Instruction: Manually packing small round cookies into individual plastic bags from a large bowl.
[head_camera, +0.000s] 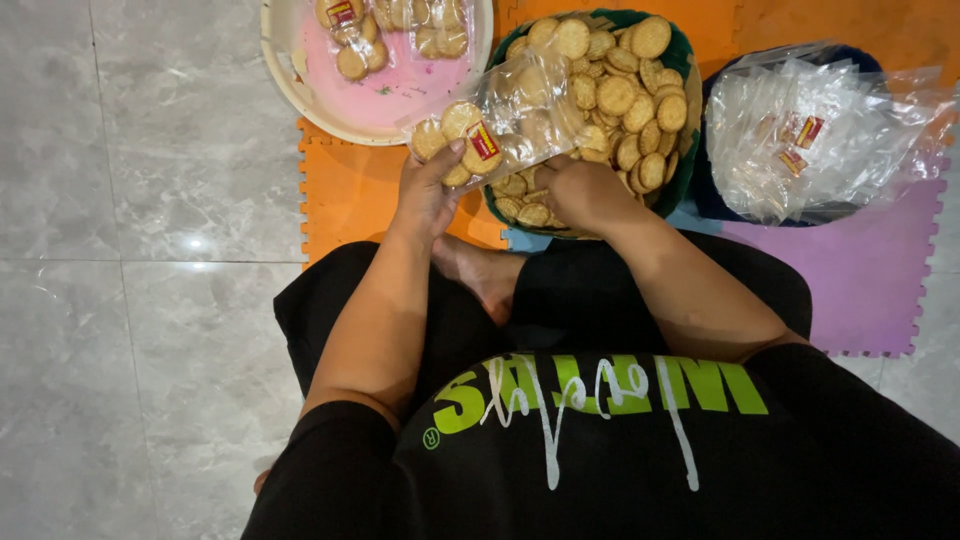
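Pinching the clear bag (500, 125) shut-fisted in our left hand (425, 195) over the biscuit basket (683, 60), we keep its mouth handy while our right hand (580, 192) closes on loose biscuits (620, 95).

Three tubs (690, 60), two hands (425, 195).

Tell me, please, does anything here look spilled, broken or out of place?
Nothing stands out. The biscuits lie inside the green basket, the left hand holds a clear bag with some biscuits, and no crumbs show on the floor.
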